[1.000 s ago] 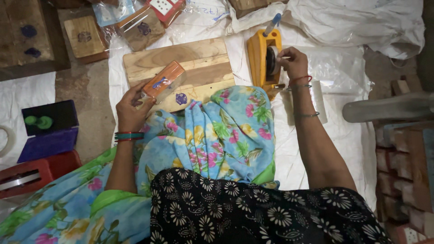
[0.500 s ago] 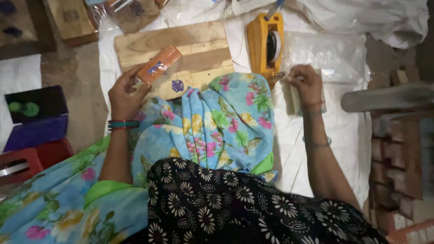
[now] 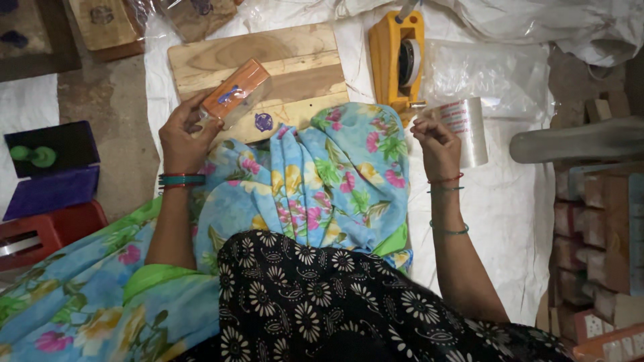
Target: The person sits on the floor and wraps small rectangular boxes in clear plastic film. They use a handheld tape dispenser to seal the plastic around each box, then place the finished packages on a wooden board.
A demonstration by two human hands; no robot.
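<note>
The left hand grips an orange wrapped box over the wooden board; the right hand pinches clear tape beside the yellow tape dispenser.

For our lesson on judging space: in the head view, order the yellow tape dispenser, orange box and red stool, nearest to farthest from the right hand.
1. Yellow tape dispenser: just above the right hand.
2. Orange box: across, in the left hand.
3. Red stool: far left edge.
</note>
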